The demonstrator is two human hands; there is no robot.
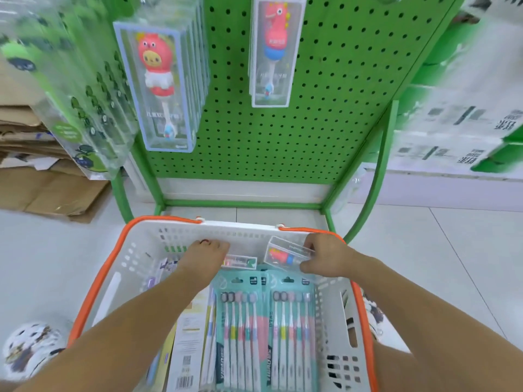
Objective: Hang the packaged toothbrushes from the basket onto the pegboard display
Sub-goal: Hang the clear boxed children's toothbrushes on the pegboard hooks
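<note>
A white basket with an orange rim (93, 281) sits on the floor below a green pegboard (334, 89). It holds several teal multi-pack toothbrush cards (240, 329) and other packs. My right hand (325, 257) grips a clear box with a red children's toothbrush (285, 256) at the basket's far right. My left hand (205, 257) reaches down at the far wall, fingers curled onto a small pack (240, 262); whether it grips that pack is unclear. On the pegboard hang a row of red-character toothbrush boxes (158, 89) and a single similar box (274, 49).
Green-printed clear packs (73, 89) hang at the left of the rack. Flattened cardboard (34, 154) is stacked on the floor at left. Shelves with white and green boxes (464, 114) stand at right. The rack's green frame (376, 176) curves down beside the basket.
</note>
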